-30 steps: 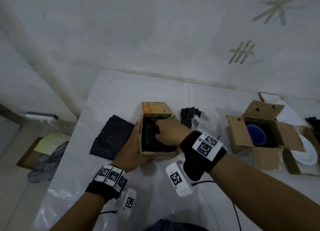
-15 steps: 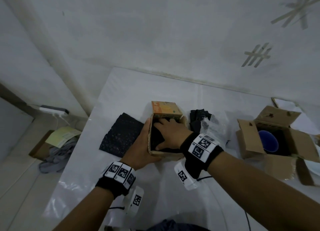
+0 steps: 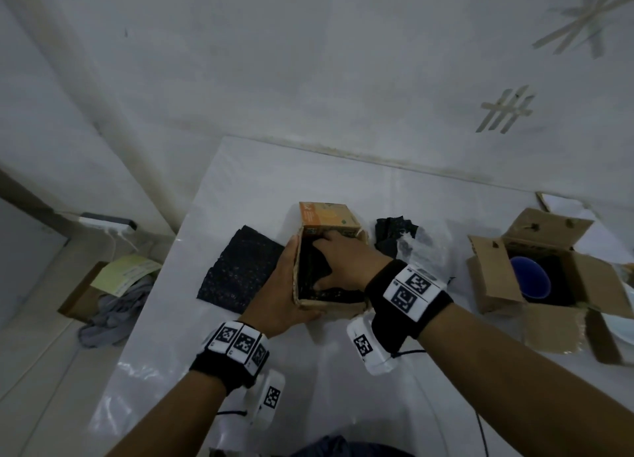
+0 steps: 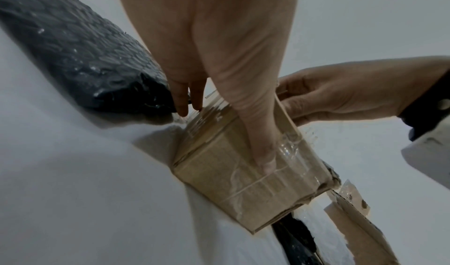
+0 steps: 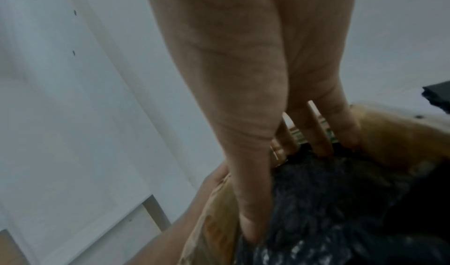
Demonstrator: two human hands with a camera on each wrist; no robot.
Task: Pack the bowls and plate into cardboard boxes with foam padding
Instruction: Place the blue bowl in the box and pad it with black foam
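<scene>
A small cardboard box (image 3: 331, 307) with an orange flap stands mid-table, lined with black foam (image 3: 310, 268). My left hand (image 3: 281, 292) braces its near left corner: straight fingers lie along the left wall and the thumb lies flat on the near wall (image 4: 243, 173). My right hand (image 3: 343, 261) reaches inside the box and presses the black foam (image 5: 328, 201) down with straight fingers. To the right, a blue bowl (image 3: 530, 281) sits in foam inside an open cardboard box (image 3: 494, 278). A white plate (image 3: 627, 319) shows at the far right edge.
A flat black foam sheet (image 3: 240, 268) lies left of the small box, touching my left fingers. Crumpled black foam (image 3: 394, 232) and clear plastic (image 3: 425, 251) lie between the two boxes. The table's left edge drops to a floor with a box of papers (image 3: 113, 285).
My right hand has gone from the box's rim down into the box and now lies flat on the foam, reaching toward the far wall. The left hand stays on the box's corner.
</scene>
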